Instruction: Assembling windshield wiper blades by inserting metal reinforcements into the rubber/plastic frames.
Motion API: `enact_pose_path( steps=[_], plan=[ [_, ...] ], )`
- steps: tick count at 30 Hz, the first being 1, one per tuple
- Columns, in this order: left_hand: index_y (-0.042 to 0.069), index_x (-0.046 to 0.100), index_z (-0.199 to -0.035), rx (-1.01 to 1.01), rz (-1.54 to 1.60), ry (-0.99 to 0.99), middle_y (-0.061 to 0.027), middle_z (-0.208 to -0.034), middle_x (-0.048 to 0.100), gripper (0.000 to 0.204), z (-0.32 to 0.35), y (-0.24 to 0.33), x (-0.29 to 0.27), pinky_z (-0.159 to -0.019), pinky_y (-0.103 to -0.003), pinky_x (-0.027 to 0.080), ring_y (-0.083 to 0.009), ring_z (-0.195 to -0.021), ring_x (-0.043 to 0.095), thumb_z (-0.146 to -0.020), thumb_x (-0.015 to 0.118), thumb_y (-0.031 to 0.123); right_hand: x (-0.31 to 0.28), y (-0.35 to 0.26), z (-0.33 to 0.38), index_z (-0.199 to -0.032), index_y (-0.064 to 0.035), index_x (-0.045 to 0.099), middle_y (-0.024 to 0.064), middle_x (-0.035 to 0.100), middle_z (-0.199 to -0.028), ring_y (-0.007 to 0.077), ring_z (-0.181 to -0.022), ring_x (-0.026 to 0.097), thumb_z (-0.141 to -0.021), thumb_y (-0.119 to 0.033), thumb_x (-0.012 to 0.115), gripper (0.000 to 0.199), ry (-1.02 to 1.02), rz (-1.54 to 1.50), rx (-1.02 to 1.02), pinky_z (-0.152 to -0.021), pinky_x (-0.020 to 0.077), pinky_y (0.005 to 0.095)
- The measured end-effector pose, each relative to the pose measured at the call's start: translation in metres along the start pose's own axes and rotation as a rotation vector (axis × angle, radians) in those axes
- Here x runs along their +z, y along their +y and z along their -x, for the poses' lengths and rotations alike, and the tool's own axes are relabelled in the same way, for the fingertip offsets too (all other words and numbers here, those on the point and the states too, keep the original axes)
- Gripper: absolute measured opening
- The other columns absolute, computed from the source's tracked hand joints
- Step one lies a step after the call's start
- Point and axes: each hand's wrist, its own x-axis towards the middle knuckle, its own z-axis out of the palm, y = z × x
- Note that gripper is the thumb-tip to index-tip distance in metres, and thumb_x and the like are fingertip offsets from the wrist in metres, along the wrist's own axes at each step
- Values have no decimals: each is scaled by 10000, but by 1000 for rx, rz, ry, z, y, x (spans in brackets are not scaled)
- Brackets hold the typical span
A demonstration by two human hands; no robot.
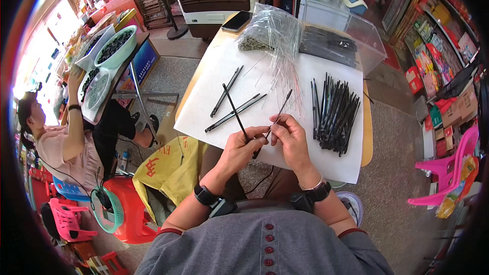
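My left hand [236, 152] is closed around a slim black stick [235, 110] that slants up to the far left. With its fingertips pinched, my right hand [291, 141] grips a second thin black stick [283, 103]. This one slants across between both hands, its lower end showing under my left fingers. Beyond my left hand, several black sticks [232, 113] lie loose on the white sheet [204, 89]. To the right of my right hand is a large pile of similar black sticks [337, 114]. Thin clear strands [285, 74] spread over the sheet's far middle.
A clear plastic bag [267, 25] with small dark pieces sits at the table's far side, beside a phone [237, 21] and a clear box [367, 38] near dark sticks. At left, a seated person [66, 140] works by basins [117, 48]. A yellow sack [168, 165] hangs near my left arm.
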Motion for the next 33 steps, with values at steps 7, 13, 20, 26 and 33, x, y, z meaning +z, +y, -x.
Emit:
enact_pose_path(
  steps=[7, 13, 20, 26, 33],
  plan=[
    [14, 627, -1131, 99, 29, -28, 34, -824, 573, 259, -1, -12, 1, -636, -197, 400, -43, -726, 491, -876, 583, 32, -2, 6, 1, -926, -24, 565, -12, 517, -726, 60, -627, 488, -917, -142, 554, 118, -29, 2, -19, -568, 412, 209],
    [-6, 616, -1113, 277, -307, 3, 8, -782, 557, 251, -2, -14, 4, -641, -209, 404, -57, -714, 493, -864, 591, 20, 1, 3, 3, -889, -35, 526, -11, 494, -702, 54, -600, 462, -924, -149, 541, 120, 20, 53, 16, -533, 396, 207],
    [-3, 573, -1147, 115, -338, -58, -5, -803, 551, 297, 0, -4, 11, -669, -219, 422, -76, -741, 507, -855, 611, 40, 3, 3, -2, -907, -30, 539, -16, 488, -658, 49, -556, 445, -924, -177, 539, 148, 74, 133, 56, -502, 379, 200],
    [14, 574, -1128, 232, -268, 96, -76, -837, 623, 286, 1, -23, 5, -631, -264, 469, -137, -699, 594, -853, 619, 76, 7, -9, 9, -1000, 3, 568, -2, 493, -655, 76, -572, 474, -898, -243, 599, 269, 149, 127, 117, -523, 399, 230],
    [70, 641, -1058, 549, -693, 84, -105, -892, 639, 284, 6, 23, 8, -722, -379, 495, -296, -840, 605, -798, 694, 171, -19, -63, 9, -1080, 28, 519, 164, 608, -763, 277, -679, 606, -821, -182, 631, 352, 375, 821, -242, -625, 475, 370]
  ],
)
